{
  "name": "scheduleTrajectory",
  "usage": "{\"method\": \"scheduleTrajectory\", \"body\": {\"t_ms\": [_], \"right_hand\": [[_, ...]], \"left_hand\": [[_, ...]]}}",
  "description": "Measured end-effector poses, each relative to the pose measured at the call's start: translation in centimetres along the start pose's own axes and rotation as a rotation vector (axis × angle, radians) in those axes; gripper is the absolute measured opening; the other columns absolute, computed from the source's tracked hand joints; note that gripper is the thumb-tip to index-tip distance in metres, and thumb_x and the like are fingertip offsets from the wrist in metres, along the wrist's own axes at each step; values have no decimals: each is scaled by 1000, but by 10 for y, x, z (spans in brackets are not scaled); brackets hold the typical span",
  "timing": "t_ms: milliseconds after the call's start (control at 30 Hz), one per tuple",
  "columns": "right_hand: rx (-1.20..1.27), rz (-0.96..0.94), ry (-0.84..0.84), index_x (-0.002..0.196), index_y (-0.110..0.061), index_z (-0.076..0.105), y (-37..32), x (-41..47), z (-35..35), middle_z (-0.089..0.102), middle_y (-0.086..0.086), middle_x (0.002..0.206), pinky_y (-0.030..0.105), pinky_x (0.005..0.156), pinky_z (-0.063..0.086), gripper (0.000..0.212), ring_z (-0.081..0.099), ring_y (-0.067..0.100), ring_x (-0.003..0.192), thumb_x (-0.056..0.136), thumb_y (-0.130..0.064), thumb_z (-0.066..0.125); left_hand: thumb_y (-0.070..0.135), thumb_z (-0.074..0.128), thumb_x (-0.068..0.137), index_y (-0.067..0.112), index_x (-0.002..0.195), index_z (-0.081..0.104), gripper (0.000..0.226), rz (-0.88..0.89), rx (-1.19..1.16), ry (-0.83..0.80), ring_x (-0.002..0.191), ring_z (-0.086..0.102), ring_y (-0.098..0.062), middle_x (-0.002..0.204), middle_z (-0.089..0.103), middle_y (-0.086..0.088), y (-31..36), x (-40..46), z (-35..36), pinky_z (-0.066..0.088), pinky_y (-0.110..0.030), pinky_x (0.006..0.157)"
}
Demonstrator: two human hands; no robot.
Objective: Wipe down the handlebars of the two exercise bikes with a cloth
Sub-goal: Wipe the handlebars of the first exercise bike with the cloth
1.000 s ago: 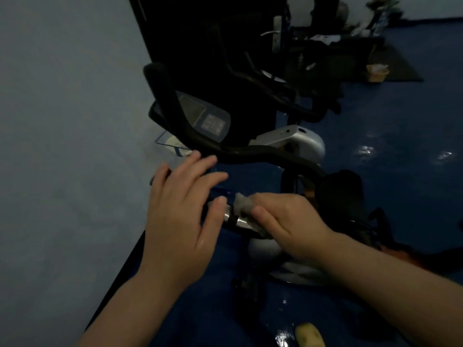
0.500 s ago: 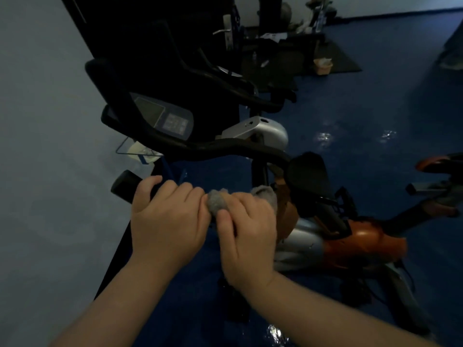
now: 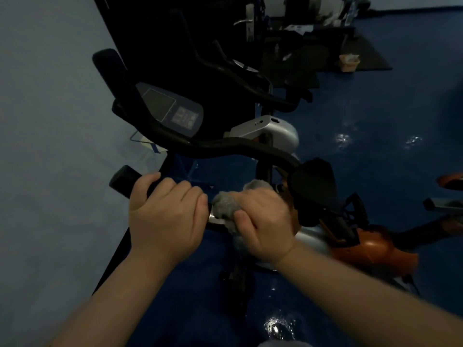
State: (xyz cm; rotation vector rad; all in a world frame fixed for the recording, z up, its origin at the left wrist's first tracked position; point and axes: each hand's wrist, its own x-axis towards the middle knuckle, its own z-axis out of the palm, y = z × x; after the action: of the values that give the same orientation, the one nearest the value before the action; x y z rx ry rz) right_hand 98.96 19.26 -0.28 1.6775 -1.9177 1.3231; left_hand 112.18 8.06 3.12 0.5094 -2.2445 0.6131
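In the head view of a dim gym, a person's left hand (image 3: 165, 216) has its fingers (image 3: 186, 194) curled around the near black handlebar (image 3: 124, 180) of an exercise bike, while the right hand (image 3: 263, 221) clamps a grey cloth (image 3: 225, 205) around the same bar just beside it. The bar's long axis runs left to right beneath both hands, so the cloth hand is nearer the unwiped stretch toward the stem; a second bike's handlebars (image 3: 250, 76) stand well apart beyond the console (image 3: 172, 111).

Forearms: both were bare, no sleeves in view.
Left hand (image 3: 164, 216): wore no glove, ring or watch.
Right hand (image 3: 265, 221): likewise ungloved.
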Motion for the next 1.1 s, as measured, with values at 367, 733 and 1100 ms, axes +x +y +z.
{"method": "scheduleTrajectory", "body": {"t_ms": [367, 733, 1100], "right_hand": [[375, 661, 59, 143, -55, 12, -47, -30, 9, -5, -31, 154, 11, 108, 13, 47, 1, -10, 141, 97, -54, 22], [193, 969, -119, 151, -19, -6, -29, 15, 3, -1, -6, 160, 11, 101, 9, 72, 10, 8, 142, 99, -32, 42], [-7, 925, -97, 151, -24, 11, -58, 2, 5, 2, -6, 160, 25, 113, 14, 57, 7, 10, 145, 101, -38, 33]], "left_hand": [[23, 33, 97, 17, 61, 58, 44, -80, 53, -29, 59, 53, -22, 57, 56, 3, 8, -3, 2, 32, -38, 93], [24, 38, 94, 19, 61, 58, 39, -56, 2, 8, 56, 54, -20, 57, 58, 4, 4, -3, 6, 30, -36, 92], [28, 37, 97, 19, 72, 64, 38, -45, -143, -36, 68, 59, -22, 69, 63, 3, 5, -3, 0, 30, -37, 91]]}}
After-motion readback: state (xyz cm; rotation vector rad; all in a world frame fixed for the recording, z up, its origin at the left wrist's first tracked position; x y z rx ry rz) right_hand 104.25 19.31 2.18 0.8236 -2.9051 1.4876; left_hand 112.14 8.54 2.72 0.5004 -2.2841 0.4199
